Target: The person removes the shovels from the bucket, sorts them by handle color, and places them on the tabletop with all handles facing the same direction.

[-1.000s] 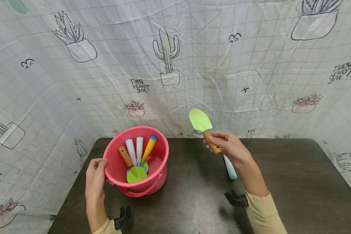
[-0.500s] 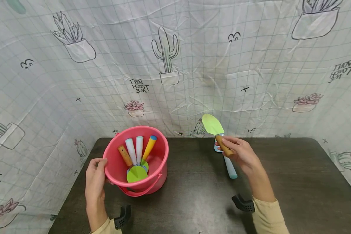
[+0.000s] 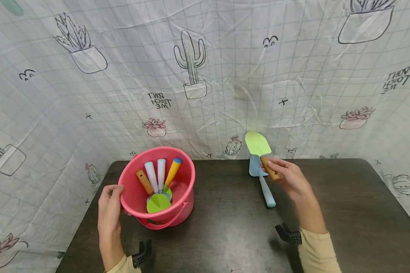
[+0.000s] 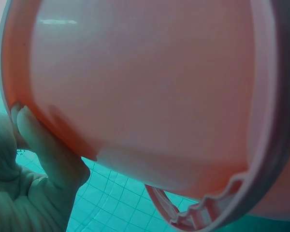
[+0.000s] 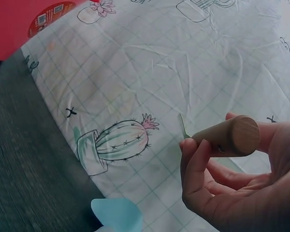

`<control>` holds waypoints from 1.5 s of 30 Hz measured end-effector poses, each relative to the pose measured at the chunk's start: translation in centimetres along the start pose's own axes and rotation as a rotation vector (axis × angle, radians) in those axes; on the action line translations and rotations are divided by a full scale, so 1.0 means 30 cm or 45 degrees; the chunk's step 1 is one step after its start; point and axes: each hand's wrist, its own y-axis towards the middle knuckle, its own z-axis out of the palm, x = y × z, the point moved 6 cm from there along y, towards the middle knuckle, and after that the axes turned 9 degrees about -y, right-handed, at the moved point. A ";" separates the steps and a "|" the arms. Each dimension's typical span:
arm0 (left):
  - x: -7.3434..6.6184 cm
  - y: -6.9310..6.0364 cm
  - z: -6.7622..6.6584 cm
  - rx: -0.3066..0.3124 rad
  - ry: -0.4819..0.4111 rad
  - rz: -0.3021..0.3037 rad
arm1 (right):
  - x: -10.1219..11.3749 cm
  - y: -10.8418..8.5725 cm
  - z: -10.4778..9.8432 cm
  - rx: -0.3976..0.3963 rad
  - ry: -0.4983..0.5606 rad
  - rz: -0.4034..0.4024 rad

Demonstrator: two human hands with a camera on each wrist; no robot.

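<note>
My left hand (image 3: pixel 109 208) grips the left rim of a pink bucket (image 3: pixel 186 213), which stands tilted toward me. In the left wrist view the thumb lies at the rim of the bucket (image 4: pixel 150 87). Several tools lean inside it; handles are wooden, white and yellow, and a round green blade (image 3: pixel 158 203) faces up. With my right hand (image 3: pixel 294 180) I hold a garden trowel (image 3: pixel 258 144) by its wooden handle (image 5: pixel 232 137), its light green blade pointing away. Just below and left of that hand, a blue trowel (image 3: pixel 267 193) with a pale handle lies on the table.
The dark wooden table (image 3: pixel 225 231) has a backdrop cloth (image 3: pixel 225 76) with cactus drawings behind it and along both sides. The bucket's carrying handle (image 3: pixel 164 225) hangs down at its front.
My right hand has moved right with the green trowel, from beside the blue trowel's blade to its right, so more of the blue trowel shows. The left hand stays on the bucket.
</note>
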 end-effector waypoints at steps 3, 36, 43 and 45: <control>0.000 0.000 0.000 0.001 0.003 -0.001 | -0.002 -0.002 -0.005 0.014 0.018 0.005; -0.005 0.005 0.000 -0.012 0.038 -0.020 | -0.035 -0.005 -0.070 0.043 0.052 0.069; 0.001 0.007 -0.003 -0.017 0.049 -0.029 | -0.033 -0.007 -0.090 0.050 0.030 0.063; 0.001 0.007 -0.003 -0.016 0.044 -0.030 | -0.032 -0.008 -0.098 0.049 0.025 0.059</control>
